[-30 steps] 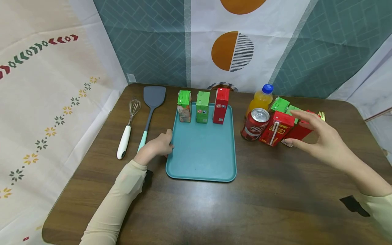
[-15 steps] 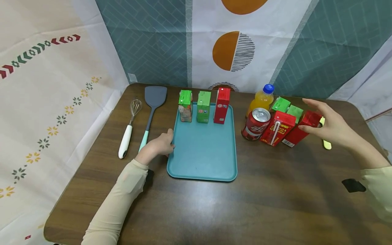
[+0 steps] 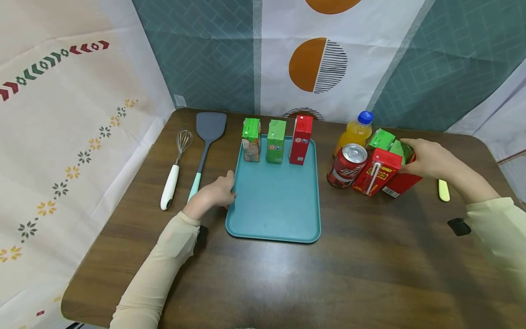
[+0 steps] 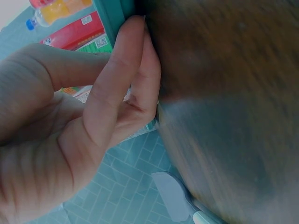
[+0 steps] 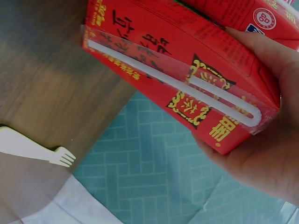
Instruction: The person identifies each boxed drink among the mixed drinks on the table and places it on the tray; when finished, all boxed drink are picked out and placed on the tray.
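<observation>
My left hand (image 3: 215,191) holds the left rim of the blue-green tray (image 3: 273,201); in the left wrist view its fingers (image 4: 114,79) lie along the tray's edge. Over at the right, my right hand (image 3: 433,160) grips a red drink carton (image 3: 404,183) by its upper part, thumb and fingers on opposite sides. The right wrist view shows that carton (image 5: 173,70) with a white straw along it. Beside it stand another red drink carton (image 3: 377,172), a cola-like red can (image 3: 348,167) and two green cartons (image 3: 382,138). A green-topped carton (image 3: 251,139), a green one (image 3: 276,140) and a red one (image 3: 301,139) stand on the tray's far end.
An orange drink bottle (image 3: 356,132) with a blue cap stands behind the can. A yellow fork (image 5: 42,147) lies right of the cartons. A whisk (image 3: 170,187) and a grey spatula (image 3: 210,125) lie left of the tray. Hanging cloths border the table's back and left.
My right hand has come from above and right of the cartons down onto the rightmost red carton and taken hold of it. The left hand stays at the tray's rim.
</observation>
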### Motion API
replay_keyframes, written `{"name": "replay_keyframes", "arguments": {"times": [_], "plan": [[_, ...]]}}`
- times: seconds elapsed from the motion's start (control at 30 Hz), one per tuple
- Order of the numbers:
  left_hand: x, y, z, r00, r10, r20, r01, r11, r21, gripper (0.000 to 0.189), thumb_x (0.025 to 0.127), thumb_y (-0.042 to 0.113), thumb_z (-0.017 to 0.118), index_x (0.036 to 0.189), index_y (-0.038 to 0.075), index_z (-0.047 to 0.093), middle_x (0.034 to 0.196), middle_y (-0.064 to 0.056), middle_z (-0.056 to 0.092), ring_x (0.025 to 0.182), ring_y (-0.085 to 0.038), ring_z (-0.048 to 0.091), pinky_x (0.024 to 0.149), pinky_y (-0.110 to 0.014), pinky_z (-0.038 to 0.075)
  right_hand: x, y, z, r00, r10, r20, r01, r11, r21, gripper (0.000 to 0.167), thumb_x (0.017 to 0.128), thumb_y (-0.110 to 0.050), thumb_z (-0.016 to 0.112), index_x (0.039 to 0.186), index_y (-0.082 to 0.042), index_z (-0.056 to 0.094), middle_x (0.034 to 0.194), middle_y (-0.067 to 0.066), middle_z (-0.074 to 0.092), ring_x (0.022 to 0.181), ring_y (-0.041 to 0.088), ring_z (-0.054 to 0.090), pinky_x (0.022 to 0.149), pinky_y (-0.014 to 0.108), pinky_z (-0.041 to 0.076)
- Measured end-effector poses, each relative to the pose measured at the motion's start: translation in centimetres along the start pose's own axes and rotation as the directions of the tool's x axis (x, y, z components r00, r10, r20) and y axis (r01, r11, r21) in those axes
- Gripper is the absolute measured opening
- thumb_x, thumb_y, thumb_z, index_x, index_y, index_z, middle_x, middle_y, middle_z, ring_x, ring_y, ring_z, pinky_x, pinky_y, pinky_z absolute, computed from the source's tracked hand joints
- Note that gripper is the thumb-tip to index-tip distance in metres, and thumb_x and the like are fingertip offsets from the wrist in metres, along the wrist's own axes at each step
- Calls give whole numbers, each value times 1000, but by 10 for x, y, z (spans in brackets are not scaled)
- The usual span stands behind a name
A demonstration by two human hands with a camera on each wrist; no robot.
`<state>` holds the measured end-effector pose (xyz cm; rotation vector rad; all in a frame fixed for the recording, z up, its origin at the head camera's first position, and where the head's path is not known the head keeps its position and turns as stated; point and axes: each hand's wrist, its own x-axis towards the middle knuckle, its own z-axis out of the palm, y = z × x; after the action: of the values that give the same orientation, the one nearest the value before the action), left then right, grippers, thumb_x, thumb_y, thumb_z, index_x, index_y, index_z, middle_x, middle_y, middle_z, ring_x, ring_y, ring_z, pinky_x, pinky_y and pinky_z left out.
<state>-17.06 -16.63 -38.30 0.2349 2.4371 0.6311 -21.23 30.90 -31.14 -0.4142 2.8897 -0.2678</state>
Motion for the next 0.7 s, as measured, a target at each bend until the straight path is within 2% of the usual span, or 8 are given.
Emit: {"name": "replay_keyframes", "arguments": {"times": [0.13, 0.27, 0.43, 0.53, 0.7], "plan": [[0, 1, -2, 1000, 9, -5, -9, 1000, -11, 68, 96, 5, 43, 143, -12, -3, 76, -17, 61, 57, -21, 61, 53, -27, 42, 1, 1, -1, 998, -2, -56, 1, 1000, -20, 71, 75, -25, 74, 127, 14, 45, 96, 26, 62, 82, 34, 57, 71, 48, 47], [1, 1, -1, 1000, 14, -3, -14, 1000, -1, 68, 96, 5, 43, 143, -12, -3, 75, -16, 61, 56, -21, 59, 52, -27, 41, -2, 3, 0, 991, 28, -129, -25, 999, 23, 68, 71, -28, 77, 122, 9, 52, 73, 10, 65, 69, 24, 58, 58, 35, 41], [2, 2, -1, 1000, 7, 5, -8, 1000, 10, 71, 96, 6, 43, 143, -11, -6, 69, -14, 61, 55, -21, 59, 51, -26, 40, -9, 2, -7, 976, 78, -202, -59, 993, 100, 71, 70, -30, 80, 123, 7, 52, 84, 20, 65, 76, 30, 57, 56, 34, 40], [2, 2, -1, 1000, -1, 8, 1, 1000, 4, 71, 96, 6, 43, 143, -11, -7, 71, -14, 61, 56, -21, 60, 51, -27, 41, -16, -1, -17, 969, 123, -213, -93, 985, 145, 78, 70, -34, 81, 129, 5, 49, 90, 22, 64, 82, 33, 54, 56, 35, 38], [1, 2, -1, 1000, -9, 7, 9, 1000, -6, 70, 96, 6, 43, 143, -11, -6, 73, -15, 61, 57, -22, 61, 51, -27, 42, -28, -10, -30, 943, 206, -263, -155, 967, 201, 85, 69, -41, 80, 135, 1, 45, 101, 28, 63, 93, 33, 49, 59, 34, 36]]}}
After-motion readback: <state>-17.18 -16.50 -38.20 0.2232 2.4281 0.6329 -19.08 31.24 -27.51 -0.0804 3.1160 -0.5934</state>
